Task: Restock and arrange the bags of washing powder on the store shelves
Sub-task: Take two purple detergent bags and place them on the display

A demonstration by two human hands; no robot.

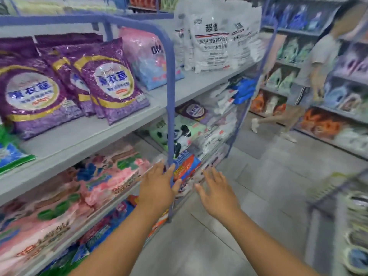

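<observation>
Both hands empty, fingers spread: left hand (158, 184), right hand (216, 189), near blurred red-blue bag (187, 166).

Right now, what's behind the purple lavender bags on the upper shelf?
Behind the front purple bags, more purple bags stand in a back row. Only their top edges show; the front bags cover the rest, and the shelf's back is hidden.

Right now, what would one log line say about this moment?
left hand: open, at blue shelf post | right hand: open, holds nothing | reaching toward blue-and-red bag | purple bags above
</observation>
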